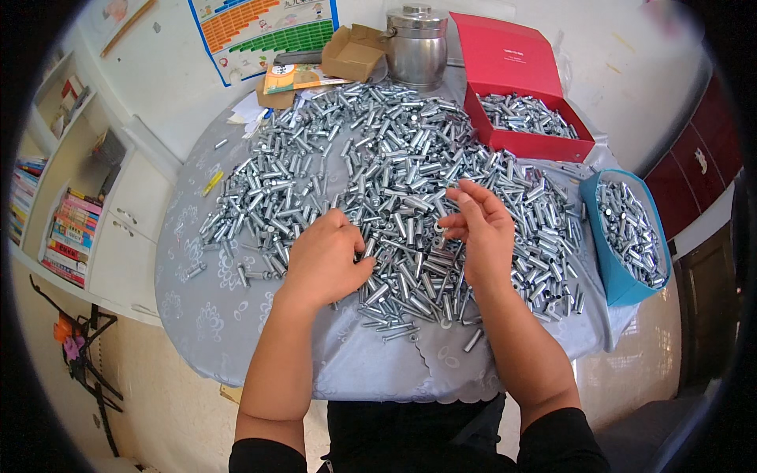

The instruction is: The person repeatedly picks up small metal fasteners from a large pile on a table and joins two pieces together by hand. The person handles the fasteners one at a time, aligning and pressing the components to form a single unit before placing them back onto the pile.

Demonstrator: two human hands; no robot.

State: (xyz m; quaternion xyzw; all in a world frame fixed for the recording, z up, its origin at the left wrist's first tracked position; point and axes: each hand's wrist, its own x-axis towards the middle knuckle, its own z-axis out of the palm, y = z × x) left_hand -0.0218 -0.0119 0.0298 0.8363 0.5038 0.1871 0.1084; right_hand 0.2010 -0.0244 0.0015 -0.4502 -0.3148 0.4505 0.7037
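Observation:
A wide heap of shiny metal sleeves and bolts (410, 181) covers much of the table. My left hand (325, 256) rests over the near left part of the heap, its fingers curled in and its thumb toward the middle. Whatever those fingers may hold is hidden. Over the right middle of the heap is my right hand (485, 229), palm turned inward, with fingers bent but apart and no part visible between them. Loose metal pieces lie just below and between both hands.
A red lidded box (524, 146) and a blue bin (623, 296), both full of metal parts, stand at the right. Behind the heap are a steel canister (418, 51), a small cardboard box (353, 57) and papers. A yellow object (212, 183) lies at the left.

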